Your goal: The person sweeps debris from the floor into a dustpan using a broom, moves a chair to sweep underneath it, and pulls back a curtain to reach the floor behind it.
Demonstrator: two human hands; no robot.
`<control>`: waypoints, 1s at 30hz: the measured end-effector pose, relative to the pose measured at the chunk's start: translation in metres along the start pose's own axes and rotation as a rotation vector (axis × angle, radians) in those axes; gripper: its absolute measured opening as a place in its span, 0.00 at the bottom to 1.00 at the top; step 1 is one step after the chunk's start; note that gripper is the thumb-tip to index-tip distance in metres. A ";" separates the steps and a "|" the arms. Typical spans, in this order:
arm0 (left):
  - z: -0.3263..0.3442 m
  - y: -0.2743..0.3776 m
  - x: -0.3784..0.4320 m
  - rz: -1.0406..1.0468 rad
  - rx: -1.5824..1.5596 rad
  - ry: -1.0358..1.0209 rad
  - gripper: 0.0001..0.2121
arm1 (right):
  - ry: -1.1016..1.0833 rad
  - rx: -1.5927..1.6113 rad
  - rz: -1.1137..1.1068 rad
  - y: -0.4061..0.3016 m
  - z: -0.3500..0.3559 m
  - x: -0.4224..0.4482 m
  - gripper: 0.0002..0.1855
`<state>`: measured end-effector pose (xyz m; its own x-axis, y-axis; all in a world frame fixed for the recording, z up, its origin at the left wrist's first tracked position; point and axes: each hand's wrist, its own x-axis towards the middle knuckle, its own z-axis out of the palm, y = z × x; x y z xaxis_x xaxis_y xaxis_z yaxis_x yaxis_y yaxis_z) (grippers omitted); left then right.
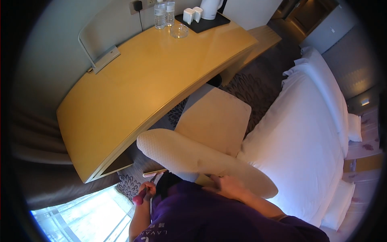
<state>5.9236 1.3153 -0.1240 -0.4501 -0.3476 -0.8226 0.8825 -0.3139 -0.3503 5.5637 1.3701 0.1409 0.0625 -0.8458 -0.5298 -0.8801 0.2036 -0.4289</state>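
My left hand [147, 190] grips the dark-red handle [139, 198] of a cleaning tool. The tool's narrow, pale crosswise head [153, 173] shows past the hand, low over the carpet. Directly before me stands an upholstered chair in beige fabric, its padded backrest [193, 154] towards me and its seat [216, 118] facing the desk. My right hand [223, 186] is at the near side of the backrest, slightly blurred. Beside its fingers is a yellowish, cloth-like piece [205, 180]; whether the hand holds it is unclear.
A curved wooden desk [145, 78] carries a lamp [105, 59], water bottles [160, 15], a glass ashtray [179, 31] and a black tray [205, 25] with a white kettle [210, 9]. Right of the chair is a white-covered bed [299, 130]. Dark curtains [45, 175] hang at the left.
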 end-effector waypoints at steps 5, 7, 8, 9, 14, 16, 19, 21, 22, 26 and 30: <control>0.037 0.011 0.012 -0.053 -0.087 0.038 0.08 | 0.071 -0.113 0.196 -0.007 0.013 -0.019 0.27; 0.044 0.031 0.029 -0.071 -0.059 0.044 0.08 | 0.178 -0.195 0.212 -0.017 0.018 -0.025 0.27; 0.050 0.042 0.036 -0.198 -0.073 0.085 0.09 | 0.185 -0.204 0.207 -0.020 0.027 -0.028 0.27; 0.050 0.054 0.044 -0.201 -0.069 0.081 0.09 | 0.238 -0.161 0.226 -0.026 0.040 -0.033 0.27; 0.066 0.043 0.049 -0.242 -0.019 0.107 0.10 | 0.292 -0.043 0.386 -0.044 0.044 -0.042 0.30; 0.083 0.034 0.046 -0.184 0.008 0.091 0.11 | 0.388 -0.008 0.399 -0.044 0.039 -0.035 0.29; 0.094 0.032 0.041 -0.262 0.080 0.168 0.10 | 0.536 0.020 0.372 -0.033 0.029 -0.009 0.29; 0.090 0.042 0.038 -0.283 0.091 0.065 0.08 | 0.656 0.003 0.369 -0.021 0.018 0.013 0.30; 0.089 0.038 0.040 -0.279 0.090 0.066 0.08 | 0.724 -0.016 0.409 -0.010 0.007 0.021 0.30; 0.093 0.007 0.035 -0.541 0.017 -0.022 0.07 | 1.028 -0.313 0.443 0.032 -0.059 0.064 0.29; 0.112 0.001 0.040 -0.600 0.065 0.086 0.10 | 0.994 -0.385 0.328 0.047 -0.090 0.090 0.28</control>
<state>5.8913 1.2022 -0.1069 -0.8513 -0.0211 -0.5242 0.4667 -0.4869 -0.7383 5.4858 1.2597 0.1387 -0.4526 -0.8325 0.3195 -0.8827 0.4690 -0.0286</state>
